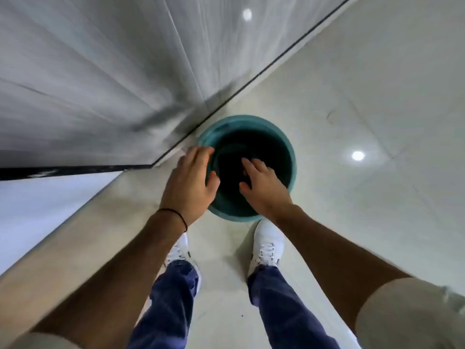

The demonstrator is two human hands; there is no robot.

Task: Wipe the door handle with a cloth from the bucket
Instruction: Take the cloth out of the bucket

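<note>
Both my arms reach down at frame centre over the teal bucket [289,157]. My left hand [191,182] hovers at its rim, fingers spread, empty. My right hand [264,187] dips inside, fingers loosely apart, holding nothing I can see.

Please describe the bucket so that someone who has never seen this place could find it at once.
Follow the grey wall down to its dark bottom edge on the pale tiled floor. The bucket stands there, just ahead of the person's white shoes, with the left hand and right hand over its opening. It is the only round, teal object, dark inside.
</note>
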